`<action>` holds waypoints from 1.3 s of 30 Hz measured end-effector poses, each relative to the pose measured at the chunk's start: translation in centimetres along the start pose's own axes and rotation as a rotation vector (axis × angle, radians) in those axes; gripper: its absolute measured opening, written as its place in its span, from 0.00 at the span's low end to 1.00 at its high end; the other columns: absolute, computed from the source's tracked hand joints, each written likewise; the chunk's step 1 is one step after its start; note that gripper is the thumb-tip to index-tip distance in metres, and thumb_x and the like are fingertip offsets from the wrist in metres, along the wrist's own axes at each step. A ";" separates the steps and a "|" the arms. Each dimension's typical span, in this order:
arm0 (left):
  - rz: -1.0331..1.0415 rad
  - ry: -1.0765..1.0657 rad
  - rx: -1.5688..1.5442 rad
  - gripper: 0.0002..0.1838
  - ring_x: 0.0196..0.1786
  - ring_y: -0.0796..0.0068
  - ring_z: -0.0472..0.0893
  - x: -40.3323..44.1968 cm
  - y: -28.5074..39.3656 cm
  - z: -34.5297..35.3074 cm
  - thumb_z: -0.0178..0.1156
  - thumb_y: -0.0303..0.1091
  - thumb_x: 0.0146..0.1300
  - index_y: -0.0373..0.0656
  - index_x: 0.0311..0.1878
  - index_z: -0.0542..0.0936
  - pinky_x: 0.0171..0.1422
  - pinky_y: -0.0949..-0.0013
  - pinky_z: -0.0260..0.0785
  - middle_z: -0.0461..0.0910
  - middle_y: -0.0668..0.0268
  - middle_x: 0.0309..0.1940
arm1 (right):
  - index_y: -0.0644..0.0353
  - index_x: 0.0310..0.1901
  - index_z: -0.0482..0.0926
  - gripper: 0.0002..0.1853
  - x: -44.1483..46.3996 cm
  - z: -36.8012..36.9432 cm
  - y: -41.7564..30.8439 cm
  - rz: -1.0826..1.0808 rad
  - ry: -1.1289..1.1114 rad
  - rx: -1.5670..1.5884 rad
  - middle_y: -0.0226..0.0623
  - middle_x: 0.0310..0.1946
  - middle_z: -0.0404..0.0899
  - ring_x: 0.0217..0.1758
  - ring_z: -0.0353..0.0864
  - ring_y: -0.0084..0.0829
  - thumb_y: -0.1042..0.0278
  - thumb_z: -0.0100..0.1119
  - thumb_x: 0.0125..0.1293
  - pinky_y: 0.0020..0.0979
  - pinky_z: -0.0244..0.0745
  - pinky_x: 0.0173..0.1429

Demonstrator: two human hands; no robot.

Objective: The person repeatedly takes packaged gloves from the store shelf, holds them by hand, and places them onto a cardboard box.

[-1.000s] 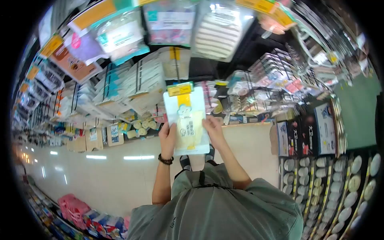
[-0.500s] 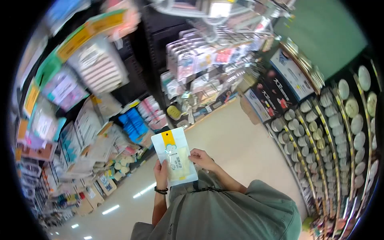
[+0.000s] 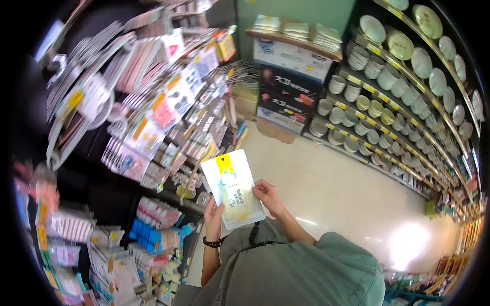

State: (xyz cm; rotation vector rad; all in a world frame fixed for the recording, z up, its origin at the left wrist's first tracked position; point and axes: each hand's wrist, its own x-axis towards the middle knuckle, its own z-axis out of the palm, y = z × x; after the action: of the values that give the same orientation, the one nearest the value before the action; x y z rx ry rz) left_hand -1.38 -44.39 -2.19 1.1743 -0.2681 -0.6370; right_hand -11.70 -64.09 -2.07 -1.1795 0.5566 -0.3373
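Observation:
A flat white pouch (image 3: 234,188) with a yellow top band, a small cloud picture and dark printed characters is held up in front of my body. Its lower part looks see-through over a pale content I cannot make out. My left hand (image 3: 213,215), with a dark bead bracelet at the wrist, grips the pouch by its lower left edge. On the opposite side, my right hand (image 3: 268,197) pinches the right edge between thumb and fingers. The pouch is tilted slightly, its hanging hole at the far end.
Racks of hanging packets (image 3: 171,109) stand at the left, with blue packs (image 3: 158,234) lower down. Stacked mop boxes (image 3: 291,84) stand ahead. Shelves of bowls and plates (image 3: 385,79) curve along the right. Pale floor (image 3: 326,183) lies between.
The view has swung to the right, so the boxes and bowl shelves now sit nearer the middle. Both hands keep hold of the pouch at its edges.

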 end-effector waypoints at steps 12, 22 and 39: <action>-0.093 -0.163 0.128 0.28 0.65 0.72 0.73 14.4 -4.3 9.2 0.47 0.19 0.72 0.32 0.75 0.58 0.69 0.69 0.64 0.72 0.57 0.67 | 0.65 0.57 0.75 0.15 6.7 -10.9 -3.8 0.023 0.136 0.136 0.32 0.45 0.82 0.48 0.79 0.21 0.70 0.59 0.72 0.27 0.75 0.55; -0.102 -0.244 0.107 0.27 0.58 0.78 0.76 32.4 -3.6 17.3 0.51 0.23 0.73 0.33 0.74 0.62 0.61 0.74 0.67 0.75 0.62 0.62 | 0.67 0.58 0.74 0.16 20.3 -18.3 -8.9 0.059 0.097 -0.072 0.33 0.47 0.83 0.49 0.79 0.19 0.77 0.59 0.71 0.24 0.75 0.54; 0.316 -0.316 0.173 0.33 0.69 0.71 0.69 61.9 7.5 32.7 0.55 0.21 0.70 0.32 0.76 0.56 0.72 0.68 0.60 0.67 0.56 0.71 | 0.65 0.67 0.68 0.22 48.2 -21.4 -27.6 -0.241 0.135 0.176 0.37 0.54 0.81 0.49 0.78 0.21 0.75 0.56 0.73 0.25 0.73 0.54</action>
State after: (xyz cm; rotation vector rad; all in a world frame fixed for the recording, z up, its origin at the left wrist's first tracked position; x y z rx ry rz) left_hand 33.55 -104.44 9.21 1.1611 -0.7744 -0.5246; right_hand 16.49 -115.76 6.74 -1.0590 0.4914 -0.6632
